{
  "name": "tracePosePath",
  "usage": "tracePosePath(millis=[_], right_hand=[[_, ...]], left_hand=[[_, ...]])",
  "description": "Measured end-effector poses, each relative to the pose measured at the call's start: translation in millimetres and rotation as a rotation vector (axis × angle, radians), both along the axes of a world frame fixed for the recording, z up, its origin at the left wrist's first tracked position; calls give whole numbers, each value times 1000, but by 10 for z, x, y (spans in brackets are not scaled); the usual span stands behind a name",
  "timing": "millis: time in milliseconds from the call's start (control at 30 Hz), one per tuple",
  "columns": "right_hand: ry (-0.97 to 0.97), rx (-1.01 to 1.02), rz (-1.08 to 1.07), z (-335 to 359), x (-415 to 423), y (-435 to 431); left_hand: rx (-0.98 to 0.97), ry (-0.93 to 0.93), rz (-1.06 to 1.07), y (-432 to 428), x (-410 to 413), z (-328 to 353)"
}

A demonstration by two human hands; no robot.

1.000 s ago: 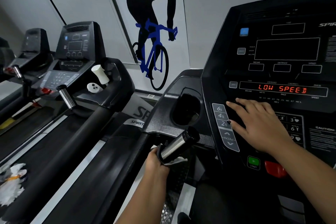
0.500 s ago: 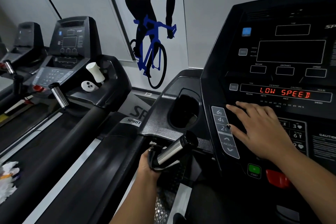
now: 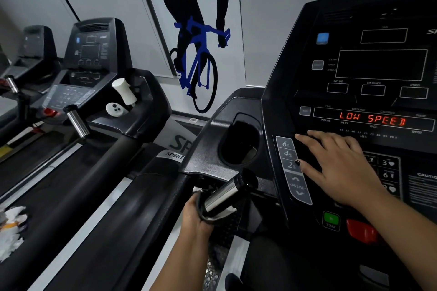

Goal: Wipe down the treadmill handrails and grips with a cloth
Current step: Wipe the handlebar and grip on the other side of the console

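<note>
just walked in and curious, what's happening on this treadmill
A person is wiping the treadmill's chrome grip: the left hand holds a cloth wrapped round the grip's lower end. The right hand rests open on the console, fingers spread beside the incline buttons. The display reads LOW SPEED.

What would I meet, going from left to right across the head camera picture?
Crumpled tissue → white bottle → left hand → metal grip → incline buttons → right hand.
</note>
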State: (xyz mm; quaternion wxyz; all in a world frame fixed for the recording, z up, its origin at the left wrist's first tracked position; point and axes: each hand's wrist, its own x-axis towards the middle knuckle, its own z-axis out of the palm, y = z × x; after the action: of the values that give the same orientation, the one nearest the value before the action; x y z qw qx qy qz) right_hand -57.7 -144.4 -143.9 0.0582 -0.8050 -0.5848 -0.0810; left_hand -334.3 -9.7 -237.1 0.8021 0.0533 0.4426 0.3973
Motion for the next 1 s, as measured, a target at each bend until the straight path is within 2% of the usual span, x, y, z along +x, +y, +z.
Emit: tracePosePath(millis=[133,333,500,633,700,833,1000], right_hand=[[-7,-1,-1,-3,-14,-7],[-23,-5,-2,-9,-9,0],[-11,1,-4,3,-14,8],[-10,13,-4,-1,-9,8],[-12,12,-4,-5,-13,-1],[-16,14,3,-9,-17,-17],[-15,19,13,-18,-12,-34]], left_hand=[[-51,21,-21,65,-45,-60],[-48,-64,-101,169,-84,-143],[-9,79,-92,230,-88,-209],[9,10,-33,184,-44,-178],[43,51,-3,161,-43,-162],[-35,54,-57,74,-41,-65],[-31,148,-178,16,-74,34]])
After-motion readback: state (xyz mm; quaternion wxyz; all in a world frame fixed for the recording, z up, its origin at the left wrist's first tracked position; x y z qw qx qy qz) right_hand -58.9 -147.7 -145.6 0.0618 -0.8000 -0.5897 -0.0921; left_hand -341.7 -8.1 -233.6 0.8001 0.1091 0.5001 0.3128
